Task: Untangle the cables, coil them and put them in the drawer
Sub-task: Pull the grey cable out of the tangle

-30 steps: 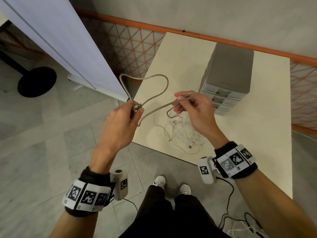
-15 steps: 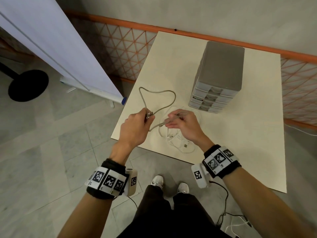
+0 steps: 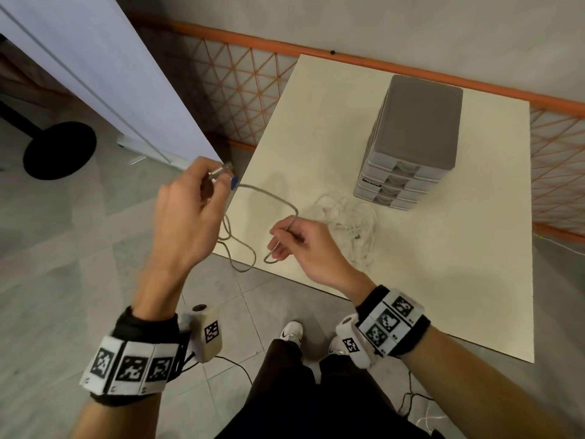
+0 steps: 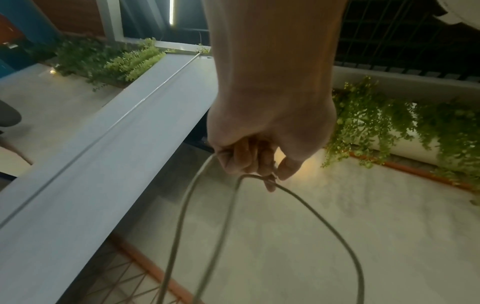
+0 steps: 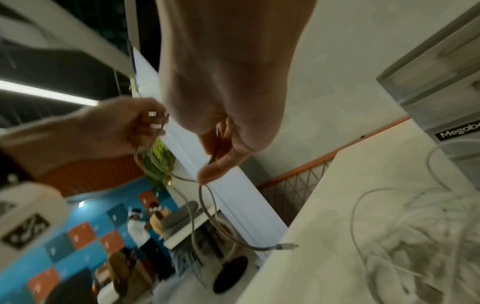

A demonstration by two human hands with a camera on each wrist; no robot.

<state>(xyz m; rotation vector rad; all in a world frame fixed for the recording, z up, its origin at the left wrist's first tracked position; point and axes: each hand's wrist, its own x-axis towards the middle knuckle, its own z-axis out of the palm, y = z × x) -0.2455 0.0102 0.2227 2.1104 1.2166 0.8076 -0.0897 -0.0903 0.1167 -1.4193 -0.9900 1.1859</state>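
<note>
A grey braided cable (image 3: 269, 193) runs between both hands above the table's near left corner. My left hand (image 3: 202, 198) is raised off the table's left edge and pinches the cable at its metal plug (image 3: 221, 171); loops (image 4: 207, 236) hang below it. My right hand (image 3: 286, 240) pinches the same cable (image 5: 205, 197) lower, over the table's front edge, with a short loop below the fingers. The free end with its plug (image 5: 285, 246) dangles. A tangle of white cables (image 3: 348, 221) lies on the table just right of my right hand.
A grey drawer unit (image 3: 414, 144) with several shut drawers stands on the cream table (image 3: 459, 264) behind the tangle. A white board (image 3: 95, 74) leans at the left. An orange mesh fence (image 3: 228, 83) runs behind the table. Black wires lie on the floor by my feet.
My left hand has lifted up and left with the plug end, pulling the grey cable out into a longer span. My right hand has dropped slightly toward the table's front edge.
</note>
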